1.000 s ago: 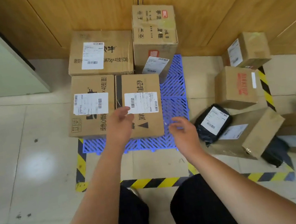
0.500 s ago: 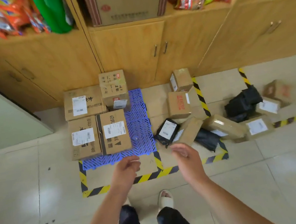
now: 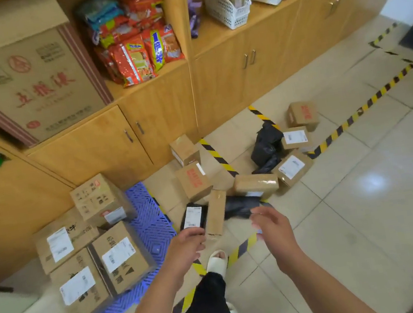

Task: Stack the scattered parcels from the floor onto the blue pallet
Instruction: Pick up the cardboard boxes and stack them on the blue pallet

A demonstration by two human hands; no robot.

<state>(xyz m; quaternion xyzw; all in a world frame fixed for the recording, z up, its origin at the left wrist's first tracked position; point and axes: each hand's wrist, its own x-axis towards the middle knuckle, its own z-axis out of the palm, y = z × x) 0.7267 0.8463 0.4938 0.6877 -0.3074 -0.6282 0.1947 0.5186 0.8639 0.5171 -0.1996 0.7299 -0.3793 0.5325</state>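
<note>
Turning from the blue pallet (image 3: 154, 226), four boxes (image 3: 120, 253) stacked there, I bring my left grip (image 3: 186, 243) and right grip (image 3: 272, 227), both empty, fingers loosely spread, toward the scattered parcels (image 3: 256, 185) still on the floor (image 3: 371, 211) alongside.

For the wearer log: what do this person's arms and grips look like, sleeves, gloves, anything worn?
The left grip and right grip are ungloved hands, no rings visible. The left forearm and right forearm show no sleeves, watch or bands. Lower down: dark trousers and a pale open-toed slipper.
</note>
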